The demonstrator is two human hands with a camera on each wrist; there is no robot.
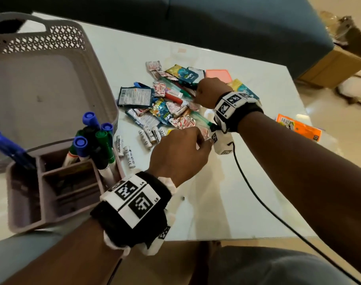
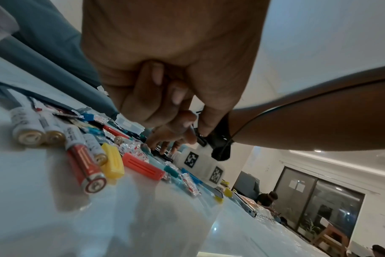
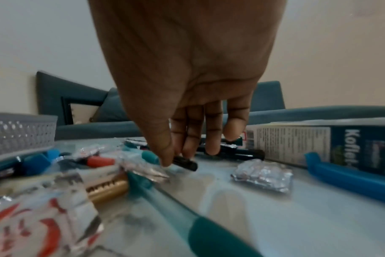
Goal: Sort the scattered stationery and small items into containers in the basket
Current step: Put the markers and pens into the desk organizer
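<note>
Left hand (image 1: 178,152): nearest of all, at the near edge of the heap; fingers curled in, the fingertips meeting at a black strap on the right wrist in the left wrist view; no item from the heap shows in it.
Table (image 1: 227,202): pale and glossy, carrying everything.
Basket (image 1: 52,87): grey, far left, its floor still bare.
Organiser (image 1: 33,194): grey divided box at near left, touching the basket; blue and green markers (image 1: 93,136) stand in its far slot.
Heap (image 1: 165,103): sachets, wrappers, pens and caps scattered mid-table, right of the basket.
Batteries (image 1: 148,135): loose in a row at the near-left edge of the heap.
Right hand (image 3: 187,83): reaching down at the far right of the heap; thumb and forefinger pinch a black pen (image 3: 185,162) that lies flat on the table, the other fingers hanging straight behind.
Doing it well: judging by the low pinch near one end, lift that end first, then close more fingers round the barrel before carrying it left to the marker slot, so the neighbouring foil wrappers (image 3: 262,175) are not dragged along.
</note>
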